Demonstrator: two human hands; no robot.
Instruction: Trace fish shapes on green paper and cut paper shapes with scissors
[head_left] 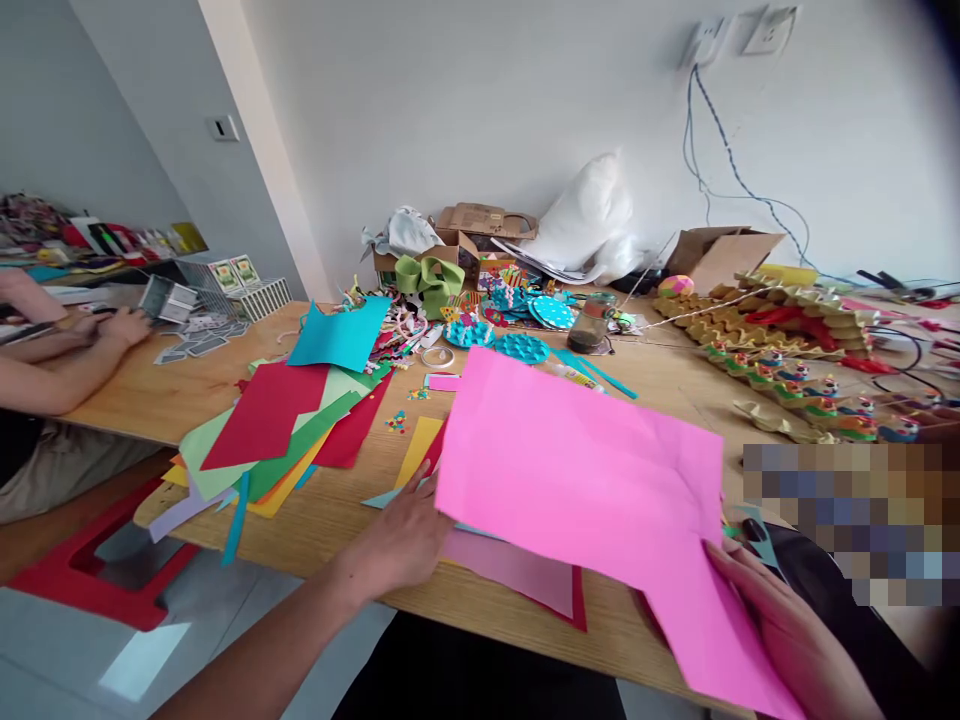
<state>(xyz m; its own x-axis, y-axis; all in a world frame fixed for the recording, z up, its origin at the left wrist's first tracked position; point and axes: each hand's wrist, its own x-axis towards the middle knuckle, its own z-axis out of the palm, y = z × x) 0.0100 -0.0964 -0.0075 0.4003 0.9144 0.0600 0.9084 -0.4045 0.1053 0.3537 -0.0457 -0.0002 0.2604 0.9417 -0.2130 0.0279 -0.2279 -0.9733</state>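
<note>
A large pink sheet of paper point(577, 450), with a piece cut out at its lower right, is held up tilted over the table. My right hand point(787, 620) grips its lower right part, fingers stretched along the front edge. My left hand point(401, 535) is at the sheet's left edge, above the papers below; the fingers that show are stretched out, and the others are hidden by the pink sheet. Beneath lie a pale pink sheet point(510, 570), a red edge and a yellow strip point(420, 450). Left of them is a pile of coloured paper with a red sheet point(266, 415) and a curled blue sheet point(341, 335).
Egg trays point(795, 320) with small painted figures stand at right. Behind are a dark jar point(590, 325), blue dotted discs point(551, 310), a green bow point(429, 283) and cardboard boxes. At far left, another person's hands point(124, 325) are near cards. A red stool point(97, 570) stands below.
</note>
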